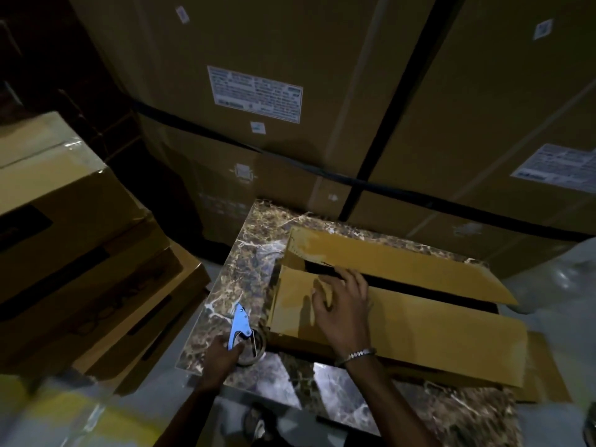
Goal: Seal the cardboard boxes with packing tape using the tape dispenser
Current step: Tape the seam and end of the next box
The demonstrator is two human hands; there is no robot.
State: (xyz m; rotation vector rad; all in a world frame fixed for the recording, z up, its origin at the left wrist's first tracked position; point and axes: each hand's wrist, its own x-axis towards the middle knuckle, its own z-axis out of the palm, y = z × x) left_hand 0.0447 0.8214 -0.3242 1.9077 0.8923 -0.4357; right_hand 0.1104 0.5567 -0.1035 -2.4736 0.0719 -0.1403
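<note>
Nearest the camera, the left hand (222, 351) gripped the tape dispenser (241, 327) — blue-handled, its roll resting on the marble-patterned table (245, 253) just beside the cardboard box (403, 321). The right hand (342, 304) lay on the near flap, fingers spread flat and pressing it down, holding nothing. A dark gap showed between the two flaps, so the seam was not yet closed; judging by this, the step was readying the box for its first strip. The next move probably called for bringing the flaps together and lifting the dispenser to the seam's end. Around stood tall stacked cartons (258, 91) in a dim room — more boxes (64, 221) at the left.
</note>
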